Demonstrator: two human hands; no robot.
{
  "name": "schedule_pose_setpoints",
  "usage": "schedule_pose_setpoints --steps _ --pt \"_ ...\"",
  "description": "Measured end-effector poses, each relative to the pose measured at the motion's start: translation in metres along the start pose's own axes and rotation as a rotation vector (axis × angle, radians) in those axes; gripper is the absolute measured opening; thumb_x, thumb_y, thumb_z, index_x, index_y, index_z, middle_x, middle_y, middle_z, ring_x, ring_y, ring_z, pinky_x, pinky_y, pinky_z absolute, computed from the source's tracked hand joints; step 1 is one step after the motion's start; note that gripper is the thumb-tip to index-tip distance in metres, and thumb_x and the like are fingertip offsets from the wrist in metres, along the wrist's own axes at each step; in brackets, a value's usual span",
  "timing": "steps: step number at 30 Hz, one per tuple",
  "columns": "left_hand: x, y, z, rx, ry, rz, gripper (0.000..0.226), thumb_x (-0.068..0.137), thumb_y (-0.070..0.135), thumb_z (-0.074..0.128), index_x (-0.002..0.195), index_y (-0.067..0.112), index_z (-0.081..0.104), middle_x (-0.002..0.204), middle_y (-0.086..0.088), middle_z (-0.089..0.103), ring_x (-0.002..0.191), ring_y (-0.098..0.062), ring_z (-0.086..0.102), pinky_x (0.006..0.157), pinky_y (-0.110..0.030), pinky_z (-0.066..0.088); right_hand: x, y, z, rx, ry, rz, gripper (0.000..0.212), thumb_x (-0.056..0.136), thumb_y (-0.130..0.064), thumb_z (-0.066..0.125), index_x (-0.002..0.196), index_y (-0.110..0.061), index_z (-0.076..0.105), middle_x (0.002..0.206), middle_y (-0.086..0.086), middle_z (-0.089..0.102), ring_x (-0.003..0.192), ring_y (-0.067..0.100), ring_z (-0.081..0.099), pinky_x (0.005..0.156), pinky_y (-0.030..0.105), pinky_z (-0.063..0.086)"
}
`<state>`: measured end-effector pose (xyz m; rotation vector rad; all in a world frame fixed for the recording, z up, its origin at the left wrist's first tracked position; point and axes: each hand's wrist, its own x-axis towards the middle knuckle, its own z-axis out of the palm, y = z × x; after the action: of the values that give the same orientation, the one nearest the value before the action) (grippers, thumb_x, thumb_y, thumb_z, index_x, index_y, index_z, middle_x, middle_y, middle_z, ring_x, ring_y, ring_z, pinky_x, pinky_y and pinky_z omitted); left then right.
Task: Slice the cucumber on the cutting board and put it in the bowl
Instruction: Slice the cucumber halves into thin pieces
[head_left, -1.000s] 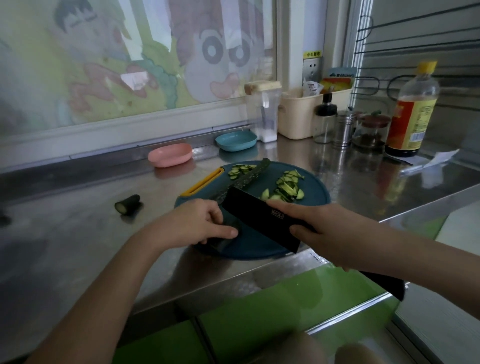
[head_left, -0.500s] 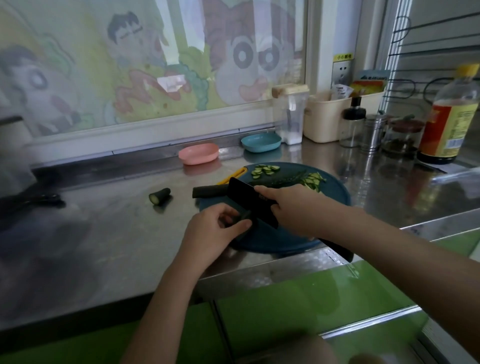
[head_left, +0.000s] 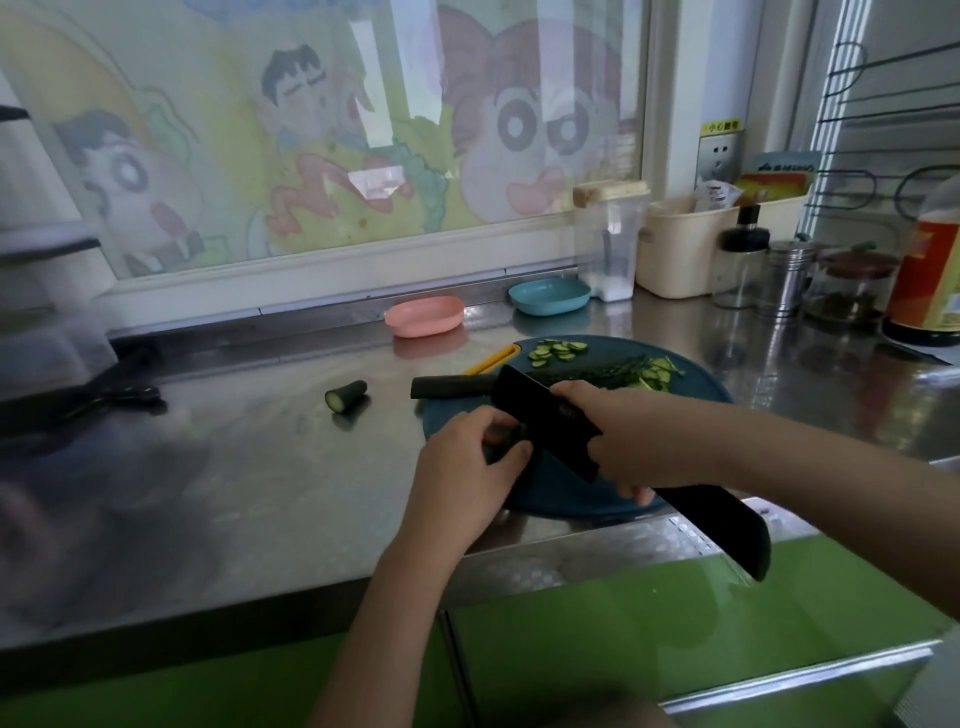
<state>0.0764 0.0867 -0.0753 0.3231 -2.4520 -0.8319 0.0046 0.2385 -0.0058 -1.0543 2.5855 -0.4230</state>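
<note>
Fingers (head_left: 576, 391) of right hand (head_left: 639, 436) clamped round knife (head_left: 545, 421) over cutting board (head_left: 696, 387); left hand (head_left: 467, 460) pinches dark cucumber piece (head_left: 505, 441) beside blade.

The cutting board (head_left: 457, 415) lies on the tabletop (head_left: 260, 467), with slices (head_left: 558, 351) at its far side and a cucumber piece (head_left: 452, 387) across its left edge. A cucumber end (head_left: 345, 396) lies left of it. Behind it, 2 dishes sit by the wall: the left dish (head_left: 424, 315) and the right dish (head_left: 549, 296).
</note>
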Motion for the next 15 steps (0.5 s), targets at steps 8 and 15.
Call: schedule_pose_setpoints --steps 8,15 --pt "0.002 0.001 0.004 0.044 -0.021 0.028 0.025 0.089 0.033 0.060 0.114 0.033 0.061 0.103 0.011 0.058 0.087 0.000 0.051 0.067 -0.006 0.035 0.013 -0.002 0.002 -0.229 0.085 0.011 0.036 0.097 -0.011 0.040 0.133 -0.014 0.037 0.085 0.005 0.052 0.053 0.015 0.050 0.041 0.025 0.049" --pt "0.003 0.001 0.003 -0.039 -0.039 0.002 0.019 0.087 0.030 0.064 0.106 0.034 0.063 0.101 0.010 0.063 0.083 -0.001 0.055 0.070 -0.017 0.040 0.005 0.008 -0.002 -0.253 0.216 -0.111 0.057 0.099 -0.013 0.038 0.150 -0.027 0.018 0.110 0.006 0.064 0.074 0.021 0.063 0.066 0.027 0.053"
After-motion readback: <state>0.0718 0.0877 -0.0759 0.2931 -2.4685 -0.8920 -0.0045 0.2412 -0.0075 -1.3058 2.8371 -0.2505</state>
